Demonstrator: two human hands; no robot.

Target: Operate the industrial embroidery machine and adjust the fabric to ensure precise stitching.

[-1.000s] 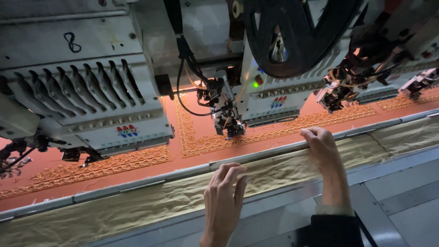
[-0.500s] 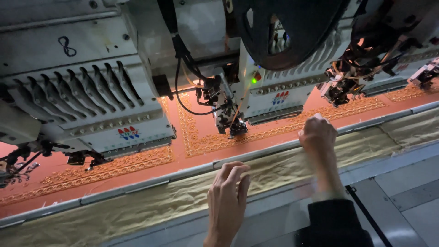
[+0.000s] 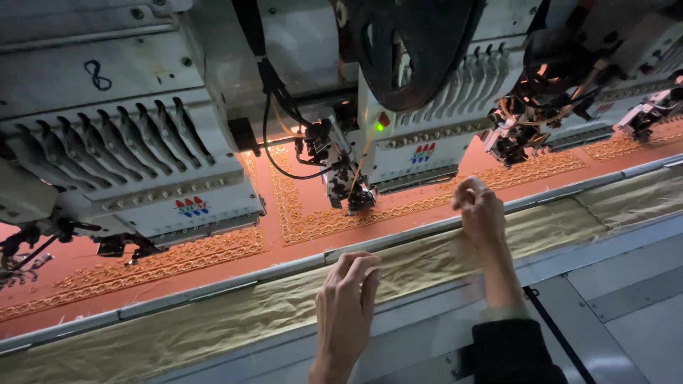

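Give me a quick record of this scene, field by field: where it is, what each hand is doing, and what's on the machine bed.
setting: embroidery machine with several heads in a row
left hand: fingers curled, resting on the metal frame rail
right hand: loosely closed at the rail's edge
cloth: orange fabric with gold border stitching
front strip: yellowish backing cloth below the rail
needle area: lit, between the hands

Head cam, looking down, close.
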